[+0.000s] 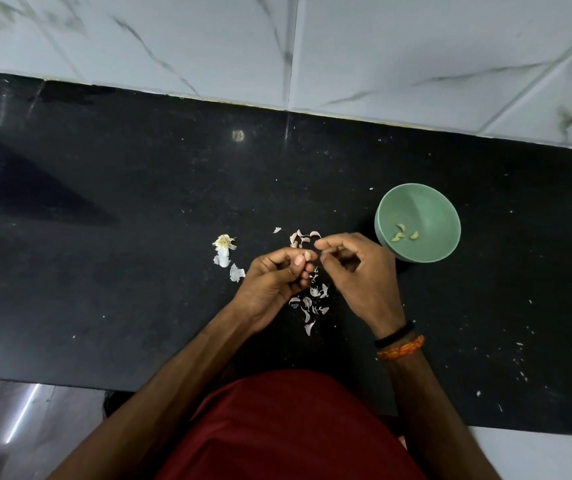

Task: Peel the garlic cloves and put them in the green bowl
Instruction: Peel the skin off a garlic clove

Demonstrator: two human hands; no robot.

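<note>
Nearest the camera, a red garment (291, 427) meets the edge of a black speckled table (104, 237), over which both forearms reach. The left hand (274, 275) pinches a garlic clove (307, 255) at its curled fingers, while the right hand (353, 268), also curled, picks at it above scattered papery peels (312, 303). Farther right stands the green bowl (418, 202) holding three peeled cloves (403, 233), with white marbled wall tiles (416, 46) behind.

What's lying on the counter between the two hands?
In the head view, loose garlic skins lie scattered on the black counter between the left hand and right hand.
</note>
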